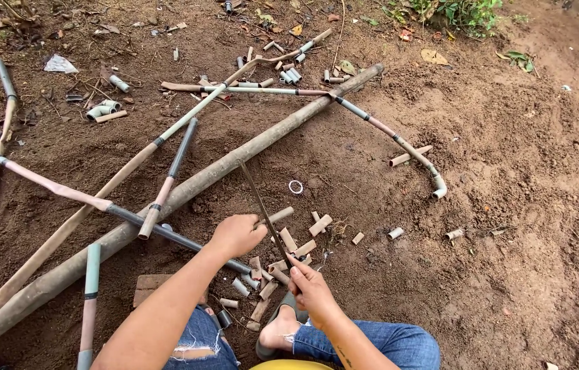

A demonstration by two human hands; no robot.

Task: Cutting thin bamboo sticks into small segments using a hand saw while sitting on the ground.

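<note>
Bamboo, short and pale: a cut piece (277, 216) lying on bare earth (522, 205) just under the thick pole (187, 192), low of centre in the head view. Light by the look of it, stiff, hollow; dry and dusty rather than slick, so little risk of slipping, though liable to roll or split along the grain under hard pressure. Best pinned near its left end, well clear of the blade's line.

Left hand (236, 235) closed, fingers curled down over that left end, knuckles up, pressing it to the ground beside a dark thin pipe (180, 238). Cannot tell how far the fingertips wrap beneath.

Right hand (311, 291) clenched on the near end of a long thin blade (262, 209), thumb on top, the blade slanting up and away across the piece and ending over the pole. Narrow and springy by the look of it, likely to flex sideways unless held straight.

Around both hands, a litter of similar short offcuts (296, 248) toward the lower edge of the ground, a small white ring (295, 186) just past the pole, and a curved jointed tube (399, 140) farther off toward the right. Knees in torn blue jeans (197, 339) at the bottom edge.
</note>
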